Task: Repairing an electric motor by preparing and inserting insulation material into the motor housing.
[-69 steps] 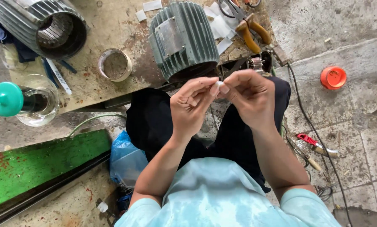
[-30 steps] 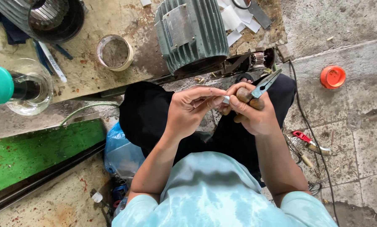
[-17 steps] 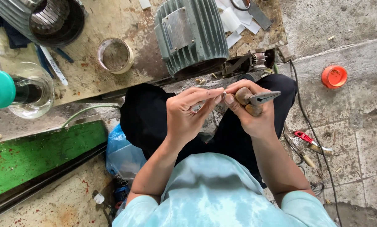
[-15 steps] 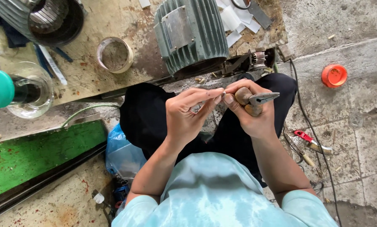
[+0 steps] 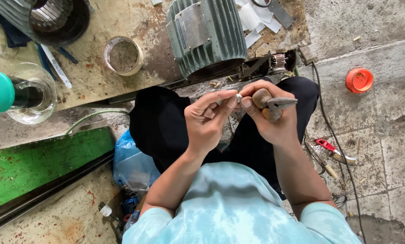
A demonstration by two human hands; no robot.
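Small whitish piece, pinched between left hand and right hand fingertips; pliers tucked in right palm. Likely light, easily dropped.

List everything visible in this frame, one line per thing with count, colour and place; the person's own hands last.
Electric motor: 1, grey-green, finned, on the board at top centre.
Motor housing: 1, grey, hollow, top left.
Tape roll: 1, cream, on the board left of the motor.
Glass jar: 1, clear with teal lid, far left.
Round cap: 1, orange, on the floor at right.
Red-handled tool: 1, on the floor, lower right.
Plastic bag: 1, blue, beside the person's leg.
Green panel: 1, lower left.
Pliers: 1, brown handles, in the right hand.
Small pale piece: 1, pinched between both hands' fingertips.
Left hand: 1, centre.
Right hand: 1, centre right.
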